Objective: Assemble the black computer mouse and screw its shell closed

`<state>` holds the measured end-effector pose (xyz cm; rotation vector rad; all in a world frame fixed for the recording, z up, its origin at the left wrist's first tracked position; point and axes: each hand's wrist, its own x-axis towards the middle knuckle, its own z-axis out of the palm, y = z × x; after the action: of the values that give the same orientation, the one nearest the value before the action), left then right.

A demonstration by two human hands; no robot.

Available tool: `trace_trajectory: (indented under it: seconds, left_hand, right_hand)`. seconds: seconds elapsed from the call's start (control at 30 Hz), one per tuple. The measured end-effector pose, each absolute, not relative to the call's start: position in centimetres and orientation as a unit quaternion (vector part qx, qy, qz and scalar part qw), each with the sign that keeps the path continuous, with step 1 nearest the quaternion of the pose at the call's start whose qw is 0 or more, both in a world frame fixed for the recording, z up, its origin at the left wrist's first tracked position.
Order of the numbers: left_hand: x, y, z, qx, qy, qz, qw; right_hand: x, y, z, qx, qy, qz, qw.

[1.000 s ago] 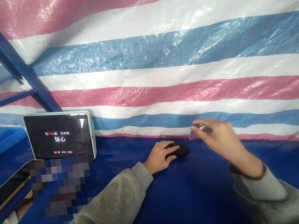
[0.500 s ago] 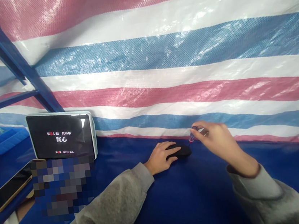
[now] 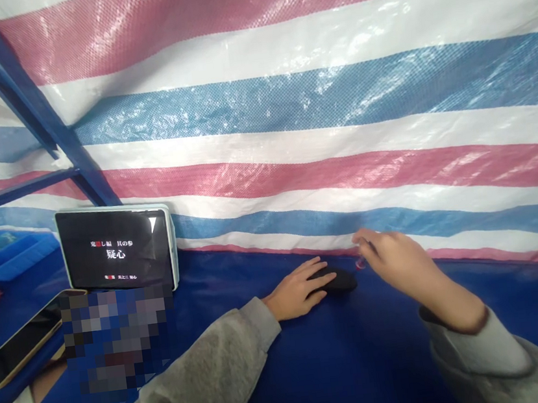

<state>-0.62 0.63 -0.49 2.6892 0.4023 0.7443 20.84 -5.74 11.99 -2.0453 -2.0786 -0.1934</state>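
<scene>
On the dark blue tabletop lies a black computer mouse (image 3: 341, 279). My left hand (image 3: 297, 291) rests on its left end, with the fingers over the top and the thumb along the near side, holding it down. Just beyond the mouse's right end, my right hand (image 3: 394, 258) is closed, thumb and fingers pinching a small see-through purple-pink tool (image 3: 359, 262) like a little screwdriver handle. Most of that tool is hidden behind the fingers, and whether its lower end touches the mouse I cannot tell.
A tablet (image 3: 118, 249) in a pale case stands at the left back. In front are a phone (image 3: 26, 339) and a blurred-out patch. A blue compartment tray (image 3: 25, 257) sits far left, beside a blue metal frame (image 3: 50, 117). Striped plastic sheeting (image 3: 286, 101) hangs behind.
My right hand has turned and lowered slightly, covering more of the purple tool. The mouse and both hands appear a little further right, and the view has shifted slightly.
</scene>
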Motion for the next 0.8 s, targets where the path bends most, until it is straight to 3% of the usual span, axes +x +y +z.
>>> trace_trajectory:
  seconds: [0.17,0.8]
  left_hand:
    - [-0.7,0.56,-0.27,0.945,0.113,0.257,0.167]
    - [-0.7,0.31,-0.26,0.955,0.124,0.234,0.137]
  right_hand:
    - [20.92,-6.26,12.59,-0.698,-0.712,-0.038,0.071]
    - [21.6,-6.24,12.55,-0.682,-0.724,-0.026,0.098]
